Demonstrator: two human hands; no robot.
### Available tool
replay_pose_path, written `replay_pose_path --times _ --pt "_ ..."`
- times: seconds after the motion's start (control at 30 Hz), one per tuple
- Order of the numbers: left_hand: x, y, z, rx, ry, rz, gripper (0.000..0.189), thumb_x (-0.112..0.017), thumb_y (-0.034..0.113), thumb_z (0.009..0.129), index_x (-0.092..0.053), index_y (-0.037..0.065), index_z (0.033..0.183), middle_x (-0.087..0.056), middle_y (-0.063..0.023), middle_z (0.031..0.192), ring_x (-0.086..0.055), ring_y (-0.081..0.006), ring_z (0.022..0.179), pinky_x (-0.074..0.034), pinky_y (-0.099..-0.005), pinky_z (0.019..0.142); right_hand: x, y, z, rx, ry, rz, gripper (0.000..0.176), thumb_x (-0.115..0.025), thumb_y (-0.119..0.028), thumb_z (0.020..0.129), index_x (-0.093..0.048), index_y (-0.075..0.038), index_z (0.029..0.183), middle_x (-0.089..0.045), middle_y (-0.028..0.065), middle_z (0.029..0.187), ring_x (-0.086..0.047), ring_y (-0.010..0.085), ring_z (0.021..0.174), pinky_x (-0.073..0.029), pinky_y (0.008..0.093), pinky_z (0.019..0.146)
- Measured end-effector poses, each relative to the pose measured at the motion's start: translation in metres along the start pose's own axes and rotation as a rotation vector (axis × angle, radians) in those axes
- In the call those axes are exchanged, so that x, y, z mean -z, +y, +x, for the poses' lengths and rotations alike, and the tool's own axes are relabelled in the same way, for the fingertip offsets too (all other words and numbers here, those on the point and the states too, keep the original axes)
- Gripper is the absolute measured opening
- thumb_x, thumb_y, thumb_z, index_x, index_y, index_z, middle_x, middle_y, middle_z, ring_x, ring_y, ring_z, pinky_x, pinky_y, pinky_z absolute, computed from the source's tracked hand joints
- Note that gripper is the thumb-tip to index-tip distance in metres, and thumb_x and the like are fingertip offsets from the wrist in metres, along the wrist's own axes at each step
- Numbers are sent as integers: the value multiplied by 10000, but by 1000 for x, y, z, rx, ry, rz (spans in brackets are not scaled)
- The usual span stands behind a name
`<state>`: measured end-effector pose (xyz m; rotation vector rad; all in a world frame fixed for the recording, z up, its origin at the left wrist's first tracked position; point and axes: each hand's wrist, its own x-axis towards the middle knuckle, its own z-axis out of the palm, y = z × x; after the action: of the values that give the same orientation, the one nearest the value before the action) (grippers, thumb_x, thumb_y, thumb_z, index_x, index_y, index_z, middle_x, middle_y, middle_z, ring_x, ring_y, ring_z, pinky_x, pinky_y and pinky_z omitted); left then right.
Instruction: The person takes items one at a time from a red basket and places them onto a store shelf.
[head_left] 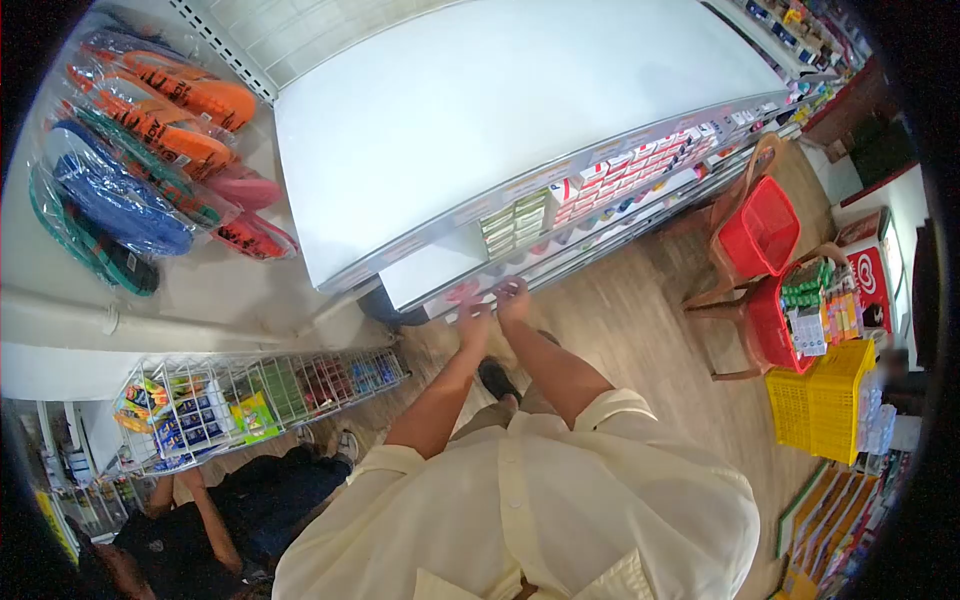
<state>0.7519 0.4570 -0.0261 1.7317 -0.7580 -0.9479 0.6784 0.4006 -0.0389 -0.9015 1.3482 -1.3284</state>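
Both my arms reach down to the front of a white shelf unit (500, 130). My left hand (473, 318) is at the edge of a lower shelf, its fingers bent in beside a small pinkish item (462, 290). Just to the right, my right hand (512, 296) has its fingers curled at the same shelf edge. What either hand holds is too small to make out. Above and right of my hands stand stacked green-and-white boxes (515, 222) and rows of red-and-white boxes (635, 172). The unit's wide top panel is bare white.
Wrapped sandals (150, 170) hang at the upper left. A wire basket rack (290, 400) of packets stands at left, with a person in dark clothes (230, 520) beside it. At right are a red basket (760, 228) on a brown chair and a yellow crate (815, 410).
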Motion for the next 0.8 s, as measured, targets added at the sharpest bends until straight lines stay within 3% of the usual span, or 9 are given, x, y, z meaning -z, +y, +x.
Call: replay_pose_path --times 0.07,0.17,0.2,0.3,0.43,0.63,0.7,0.77,0.8 --pt "-19 -1 12 10 -33 21 440 -568 139 734 -431 34 1139 -585 -125 885 -578 -238 819 -464 -326 669 5 -11 4 -91 -55 -155 352 -557 -17 739 -476 -48 1080 -590 94 798 -586 160 692 -481 306 614" --pt "-28 29 10 60 -65 76 535 -539 152 741 -356 35 1230 -591 -153 905 -589 -246 796 -471 -333 656 13 -38 7 -123 -133 -171 378 -555 -50 750 -481 -86 1119 -602 117 830 -600 204 718 -480 325 636" --pt "-29 31 12 92 -61 110 593 -531 165 743 -309 38 1279 -593 -166 913 -595 -253 792 -474 -342 654 19 -36 10 -13 -154 -339 407 -562 -69 753 -480 -106 1150 -610 128 844 -609 238 738 -474 327 662" --pt "-31 25 25 119 -142 137 682 -527 170 746 -209 56 1339 -600 -164 892 -601 -258 757 -478 -354 636 19 -27 19 -99 -170 -266 405 -576 -88 749 -500 -122 1145 -613 125 848 -611 241 748 -470 328 680" --pt "-31 20 32 75 -187 265 705 -531 191 746 -189 54 1347 -603 -165 877 -598 -252 739 -473 -350 632 22 -33 23 -145 -244 -274 423 -583 -131 746 -519 -141 1165 -623 129 856 -611 240 753 -469 331 696" --pt "-33 38 26 165 -220 81 736 -563 258 746 -192 51 1347 -593 -187 879 -590 -234 739 -463 -334 616 26 -42 29 -8 -276 -500 454 -577 -132 721 -521 -141 1172 -631 136 828 -612 258 745 -467 334 698" --pt "-32 39 29 167 -229 159 703 -510 51 757 -164 116 1365 -558 -95 865 -544 -161 722 -479 -290 617 26 -46 29 43 -272 -511 451 -559 -128 716 -528 -138 1166 -632 140 800 -613 258 723 -468 337 684" --pt "-33 44 25 219 -213 221 690 -507 55 759 -175 112 1362 -554 -93 846 -543 -165 716 -476 -292 607 27 -55 28 -25 -325 -501 447 -544 -131 718 -533 -137 1164 -628 138 768 -612 253 701 -470 336 666" --pt "-34 37 26 145 -192 228 691 -509 62 756 -179 110 1361 -555 -92 835 -543 -162 705 -474 -292 600 26 -51 30 -78 -339 -430 449 -536 -138 718 -532 -138 1167 -625 139 770 -612 245 684 -471 335 653"
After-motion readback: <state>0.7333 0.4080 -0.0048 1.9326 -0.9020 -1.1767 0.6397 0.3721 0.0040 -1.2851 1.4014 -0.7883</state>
